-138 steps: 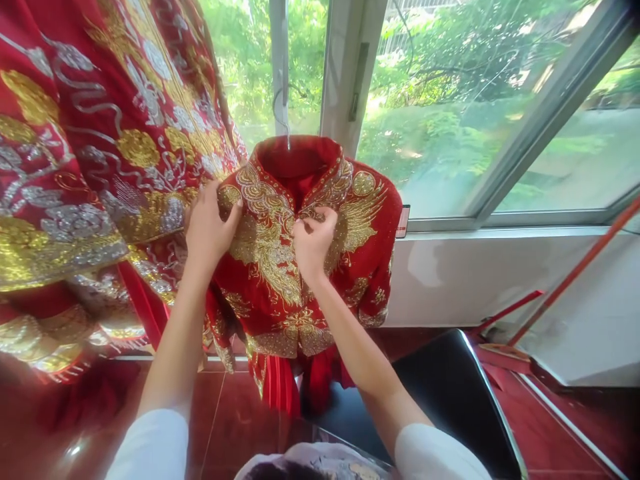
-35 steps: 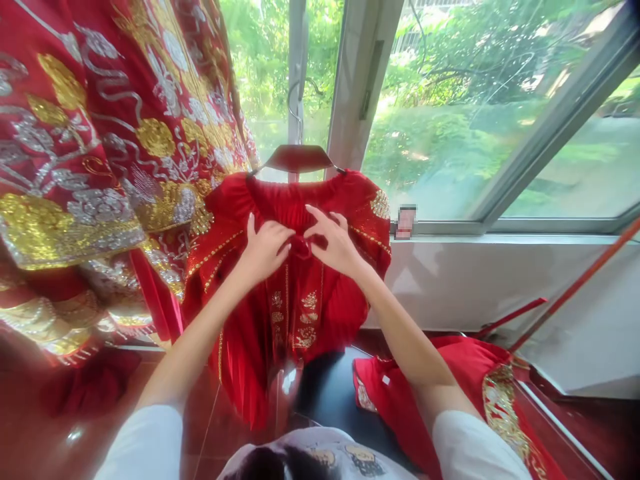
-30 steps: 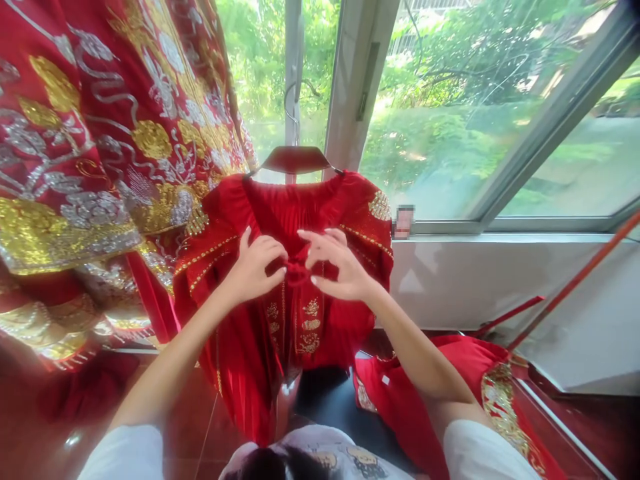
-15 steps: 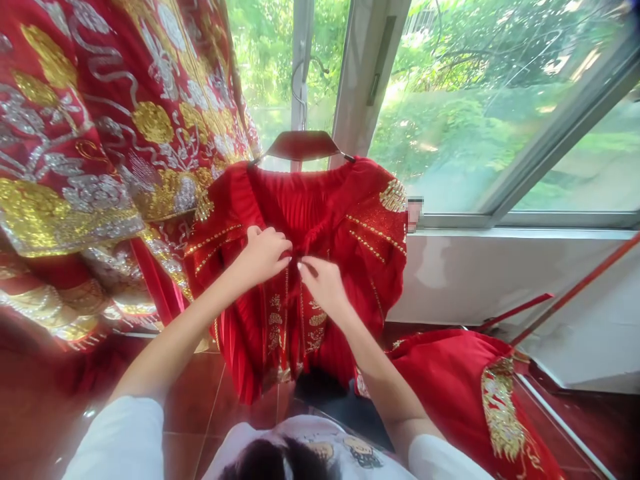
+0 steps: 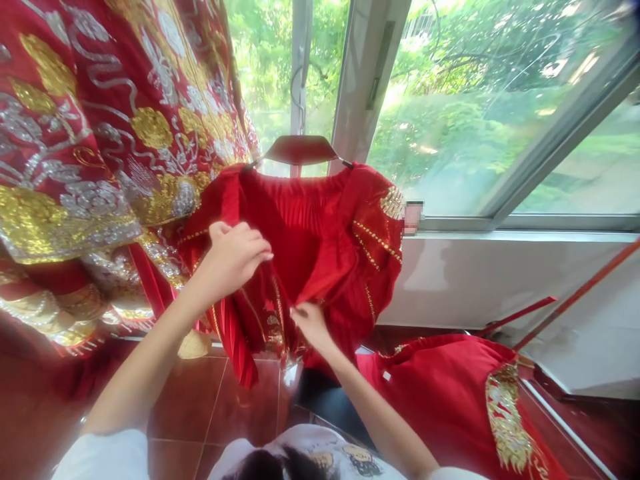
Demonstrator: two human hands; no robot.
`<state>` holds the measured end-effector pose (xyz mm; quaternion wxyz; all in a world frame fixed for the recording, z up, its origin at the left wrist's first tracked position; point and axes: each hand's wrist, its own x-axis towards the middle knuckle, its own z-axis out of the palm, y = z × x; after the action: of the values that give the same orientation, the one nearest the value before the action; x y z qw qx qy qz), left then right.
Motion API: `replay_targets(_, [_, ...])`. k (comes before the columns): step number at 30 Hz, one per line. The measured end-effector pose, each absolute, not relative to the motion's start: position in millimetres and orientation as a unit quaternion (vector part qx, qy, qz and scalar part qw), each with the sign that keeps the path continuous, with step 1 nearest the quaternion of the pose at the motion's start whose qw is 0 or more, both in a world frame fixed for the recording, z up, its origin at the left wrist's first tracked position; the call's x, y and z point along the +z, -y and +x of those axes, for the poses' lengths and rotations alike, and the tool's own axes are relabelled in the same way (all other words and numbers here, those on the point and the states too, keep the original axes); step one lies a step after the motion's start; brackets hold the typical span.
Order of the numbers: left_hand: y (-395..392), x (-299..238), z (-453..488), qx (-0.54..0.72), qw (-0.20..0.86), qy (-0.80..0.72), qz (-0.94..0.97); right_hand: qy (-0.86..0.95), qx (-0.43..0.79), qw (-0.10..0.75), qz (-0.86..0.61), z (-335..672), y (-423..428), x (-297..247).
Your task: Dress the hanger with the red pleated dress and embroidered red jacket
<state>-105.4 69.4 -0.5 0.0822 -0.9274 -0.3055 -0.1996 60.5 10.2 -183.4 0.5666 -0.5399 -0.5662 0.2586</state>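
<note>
A red pleated skirt [image 5: 320, 233] with gold trim hangs on a dark red hanger [image 5: 300, 149] whose hook is caught on the window frame. My left hand [image 5: 234, 253] is closed on the skirt's left waist edge, pulling it outward. Lower down, my right hand [image 5: 310, 323] pinches the skirt's right edge or tie and draws it downward. The waist gapes open between the hands, showing the red pleats inside.
A large red garment [image 5: 90, 147] with gold and silver embroidery hangs at the left. A red embroidered jacket [image 5: 465, 407] lies over a black chair [image 5: 330, 403] at the lower right. Red poles [image 5: 575, 293] lean on the white wall under the window [image 5: 475, 100]. The floor is red tile.
4.6 s ago the embroidered jacket hung on the hanger; now it lies on the chair. In the last second my hands parted at the skirt's waist, left going up-left, right going down, opening the skirt.
</note>
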Motion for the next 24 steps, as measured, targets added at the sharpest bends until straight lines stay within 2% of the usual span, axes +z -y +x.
replay_targets(2, [-66.3, 2.8, -118.0, -0.187, 0.057, 0.31, -0.931, 0.587, 0.264, 0.535, -0.548, 71.7, 5.8, -186.6])
replay_targets(4, [-63.9, 5.1, -121.0, -0.248, 0.06, 0.331, -0.909, 0.581, 0.21, 0.513, -0.596, 90.6, 19.3, -163.3])
replay_targets(6, [-65.1, 5.4, -112.1, -0.38, 0.106, 0.398, -0.828, 0.482, 0.038, 0.579, -0.656, 108.9, 20.2, -121.9])
replay_targets(8, [-72.2, 3.1, -95.1, -0.473, 0.15, 0.482, -0.722, 0.375, -0.115, 0.651, -0.65, 119.2, 2.4, -79.6])
replay_targets(11, [-89.2, -4.0, -73.6, -0.495, 0.143, 0.572, -0.639, 0.341, -0.22, 0.627, -0.665, 121.4, -45.3, -46.0])
replay_targets(14, [-97.6, -4.7, -77.5, -0.473, 0.102, 0.595, -0.641, 0.35, -0.215, 0.592, -0.693, 130.1, -71.0, -45.9])
replay_targets(17, [-90.9, 14.5, -105.5, -0.414, 0.11, 0.606, -0.671, 0.421, -0.144, 0.571, -0.69, 163.3, -49.6, -40.8])
replay_targets(21, [-91.6, 68.2, -143.4, -0.302, 0.156, 0.625, -0.703, 0.475, -0.03, 0.584, -0.658, 237.8, -15.0, 6.8])
replay_targets(24, [-115.3, 103.5, -154.3, -0.272, 0.12, 0.669, -0.682, 0.464, -0.05, 0.585, -0.663, 293.9, -32.6, 46.4])
